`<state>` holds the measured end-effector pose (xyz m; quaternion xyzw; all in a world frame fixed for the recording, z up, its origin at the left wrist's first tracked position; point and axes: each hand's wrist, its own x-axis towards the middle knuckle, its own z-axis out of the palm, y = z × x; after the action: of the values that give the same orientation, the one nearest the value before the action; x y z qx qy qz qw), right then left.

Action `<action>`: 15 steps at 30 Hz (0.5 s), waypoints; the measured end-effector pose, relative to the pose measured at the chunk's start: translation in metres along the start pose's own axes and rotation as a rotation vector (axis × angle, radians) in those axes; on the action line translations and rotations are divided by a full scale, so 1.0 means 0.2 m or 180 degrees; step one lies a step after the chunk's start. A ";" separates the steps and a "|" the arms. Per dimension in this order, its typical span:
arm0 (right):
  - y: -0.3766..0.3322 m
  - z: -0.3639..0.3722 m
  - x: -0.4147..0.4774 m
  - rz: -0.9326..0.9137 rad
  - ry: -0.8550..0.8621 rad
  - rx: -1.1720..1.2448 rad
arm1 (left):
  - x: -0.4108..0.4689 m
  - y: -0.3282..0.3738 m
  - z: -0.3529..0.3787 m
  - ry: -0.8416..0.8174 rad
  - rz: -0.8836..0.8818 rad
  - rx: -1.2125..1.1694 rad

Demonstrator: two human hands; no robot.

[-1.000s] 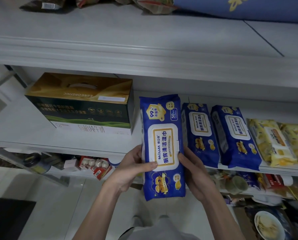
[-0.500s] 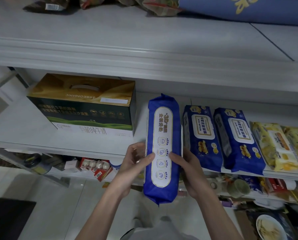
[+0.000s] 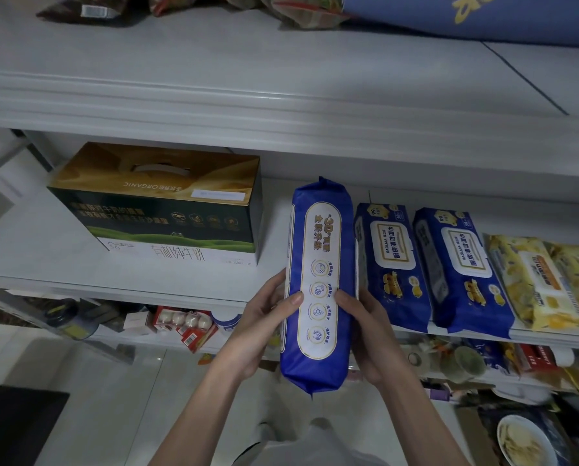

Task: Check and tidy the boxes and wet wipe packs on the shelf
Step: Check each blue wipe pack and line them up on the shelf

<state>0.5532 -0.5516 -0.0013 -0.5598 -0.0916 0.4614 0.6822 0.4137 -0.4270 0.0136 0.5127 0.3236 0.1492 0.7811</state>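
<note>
Wet wipe pack [image 3: 318,280] | left hand [image 3: 258,327] fingers [image 3: 293,300] curled round it | right hand [image 3: 369,334] fingers [image 3: 343,296] gripping it

White shelf [image 3: 29,260]: milk box [image 3: 160,210] left; two blue wipe packs [image 3: 394,264] side by side; yellow packs [image 3: 533,284] right

shelf [image 3: 29,260]: box [image 3: 160,210] left | held pack [image 3: 318,284] between | two packs [image 3: 390,267] right, side by side
</note>
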 end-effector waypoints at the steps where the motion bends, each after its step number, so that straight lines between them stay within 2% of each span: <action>1: 0.00 0.00 0.00 0.0002 -0.0002 -0.0001 | 0.00 0.00 0.00 -0.0005 -0.0008 0.0008; 9: -0.01 0.02 -0.03 -0.0027 -0.0009 -0.0046 | -0.02 0.00 0.00 -0.0005 -0.0016 -0.0282; 15: -0.07 0.00 -0.04 -0.0230 0.0078 -0.0833 | -0.01 0.02 0.07 0.0738 0.0113 -0.0337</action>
<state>0.5559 -0.5569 0.0129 -0.6459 -0.1627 0.4138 0.6205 0.4211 -0.4366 0.0210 0.4558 0.3943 0.2382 0.7616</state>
